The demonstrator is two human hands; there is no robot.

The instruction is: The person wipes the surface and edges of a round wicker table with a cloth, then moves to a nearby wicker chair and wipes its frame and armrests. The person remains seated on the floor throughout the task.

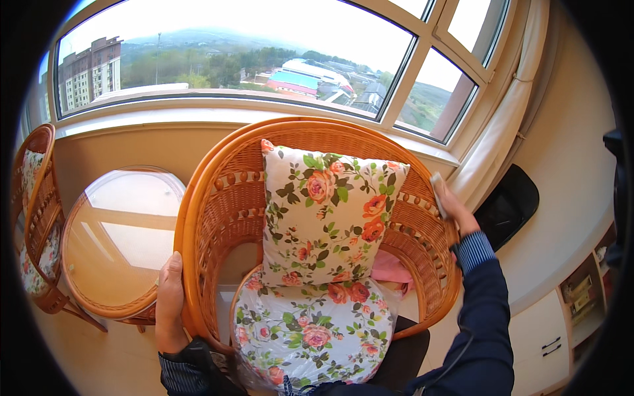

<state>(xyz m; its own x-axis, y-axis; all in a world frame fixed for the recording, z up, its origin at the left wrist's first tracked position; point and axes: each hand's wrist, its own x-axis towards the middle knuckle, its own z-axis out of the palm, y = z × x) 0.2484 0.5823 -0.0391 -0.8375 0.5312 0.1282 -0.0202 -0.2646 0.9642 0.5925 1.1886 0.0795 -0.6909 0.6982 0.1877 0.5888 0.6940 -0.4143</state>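
A wicker armchair (223, 208) with an orange-brown rattan rim stands before me. My left hand (171, 297) grips the rim on its left side, thumb uppermost. On the opposite side, my right hand (456, 208) holds a pale, folded cloth-like item (438, 194) against the outer rim; its exact kind is hard to make out. A square floral cushion (329, 218) leans on the backrest. Below it lies a round floral seat cushion (312, 329), wrapped in clear plastic. Something pink, perhaps fabric (391, 269), shows behind the seat.
To the left are a round glass-topped wicker table (116, 277) and a second wicker chair (42, 222). A wide window (223, 104) spans the wall behind. At right are a tied curtain (500, 119), a black object (510, 208) and a white cabinet (540, 336).
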